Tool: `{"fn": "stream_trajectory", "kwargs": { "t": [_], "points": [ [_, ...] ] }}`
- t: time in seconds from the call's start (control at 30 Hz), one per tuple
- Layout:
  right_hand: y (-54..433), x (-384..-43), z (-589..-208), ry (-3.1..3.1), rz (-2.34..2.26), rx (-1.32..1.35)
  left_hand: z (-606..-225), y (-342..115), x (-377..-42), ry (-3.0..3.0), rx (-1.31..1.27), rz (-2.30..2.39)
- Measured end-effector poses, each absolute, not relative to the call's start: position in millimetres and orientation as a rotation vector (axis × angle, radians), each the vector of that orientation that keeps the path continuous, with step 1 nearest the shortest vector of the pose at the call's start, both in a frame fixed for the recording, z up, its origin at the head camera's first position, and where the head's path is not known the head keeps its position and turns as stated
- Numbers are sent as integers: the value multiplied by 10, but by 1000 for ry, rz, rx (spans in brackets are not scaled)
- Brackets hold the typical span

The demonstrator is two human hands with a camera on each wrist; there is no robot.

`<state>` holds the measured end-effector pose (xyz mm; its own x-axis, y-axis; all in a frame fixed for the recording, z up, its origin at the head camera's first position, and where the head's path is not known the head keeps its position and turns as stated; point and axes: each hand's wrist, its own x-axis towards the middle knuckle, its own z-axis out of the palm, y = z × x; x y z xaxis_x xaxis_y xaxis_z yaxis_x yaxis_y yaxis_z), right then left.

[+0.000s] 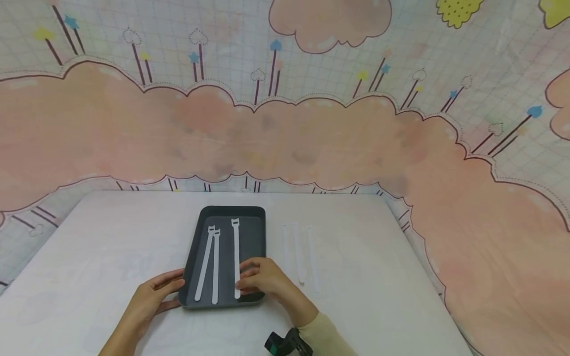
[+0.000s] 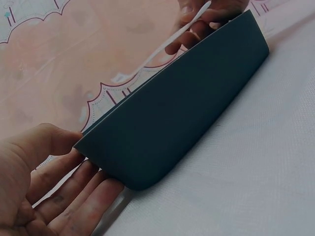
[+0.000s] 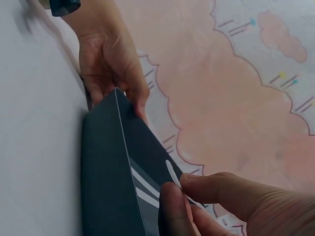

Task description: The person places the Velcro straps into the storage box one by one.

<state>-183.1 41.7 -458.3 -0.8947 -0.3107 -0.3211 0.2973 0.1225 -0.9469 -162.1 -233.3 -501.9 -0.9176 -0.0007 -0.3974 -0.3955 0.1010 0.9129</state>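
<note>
A dark grey rectangular tray (image 1: 224, 305) stands on the white table. My left hand (image 1: 151, 296) grips its left side near the front corner; in the left wrist view the thumb (image 2: 54, 137) is at the rim and the fingers are against the outer wall. Over the tray's right part, my right hand (image 1: 267, 279) pinches a white slotted-head cable strap (image 1: 236, 247) between thumb and fingers. The strap (image 3: 172, 172) tilts above the rim in the right wrist view. Two more white straps (image 1: 205, 264) (image 1: 216, 269) lie in the tray, their heads close together.
Right of the tray, several pale strips (image 1: 297, 252) lie on the white table (image 1: 365, 296), faint against it. A patterned cloth (image 1: 311, 138) with peach cloud shapes spreads behind and around the table. A black wrist device (image 1: 287, 342) is by the right sleeve.
</note>
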Motion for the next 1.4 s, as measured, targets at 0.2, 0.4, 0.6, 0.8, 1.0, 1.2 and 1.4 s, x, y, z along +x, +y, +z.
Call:
{"fn": "stream_trajectory", "kwargs": {
  "t": [0.2,0.4,0.6,0.8,1.0,1.2,1.4],
  "points": [
    [359,-1852,-4586,1970,-1822,-28,-5022,-2327,-1615,2083,-383,1892],
    [283,-1890,-4607,1984,-1805,-15,-5033,-2324,-1609,2086,-387,1889],
    [236,-1931,-4652,1974,-1807,-14,-5031,-2309,-1590,2080,-387,1909],
    [209,-1962,-4716,1926,-1843,-20,-5025,-2286,-1564,2067,-407,1928],
    [171,-1984,-4753,1944,-1820,-19,-5026,-2291,-1547,2073,-403,1926],
    [135,-1989,-4768,1965,-1800,-22,-5025,-2297,-1546,2072,-399,1926],
    [105,-1997,-4784,1984,-1769,-8,-5016,-2295,-1555,2079,-401,1922]
  ]
}}
